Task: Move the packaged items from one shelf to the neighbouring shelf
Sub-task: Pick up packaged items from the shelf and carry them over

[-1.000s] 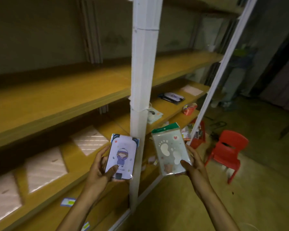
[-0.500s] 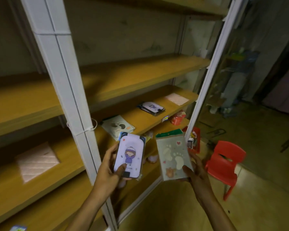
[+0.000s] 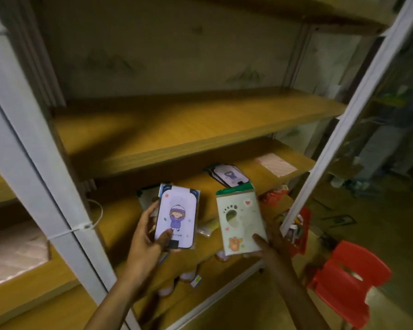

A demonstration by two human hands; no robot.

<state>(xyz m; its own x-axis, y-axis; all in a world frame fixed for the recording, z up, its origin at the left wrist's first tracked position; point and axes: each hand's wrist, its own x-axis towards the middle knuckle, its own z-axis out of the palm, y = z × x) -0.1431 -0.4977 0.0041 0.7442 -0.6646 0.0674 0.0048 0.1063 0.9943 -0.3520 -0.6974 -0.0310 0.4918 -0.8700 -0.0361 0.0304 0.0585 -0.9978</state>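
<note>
My left hand [image 3: 144, 244] grips a flat white packet with a cartoon girl in purple [image 3: 178, 216], thumb across its lower front. My right hand [image 3: 270, 250] holds a pale green packet printed with a footprint and a green top flap [image 3: 240, 222], thumb on its lower edge. Both packets hover in front of the right-hand bay's middle wooden shelf [image 3: 260, 177]. On that shelf lie another cartoon-girl packet [image 3: 228, 175], a pink flat packet [image 3: 275, 165], and a packet [image 3: 148, 197] partly hidden behind the left one.
A white metal upright [image 3: 41, 186] with a cable tie divides the two bays; pink quilted packets [image 3: 12, 253] lie on the left bay's shelf. Another white upright [image 3: 332, 139] stands at the right. A red plastic chair [image 3: 346, 282] and red items [image 3: 296, 229] sit beyond it.
The view has swung right, so the dividing upright slid to the left. Both hands, each with its packet, have moved from the left bay's front to the right bay's shelf.
</note>
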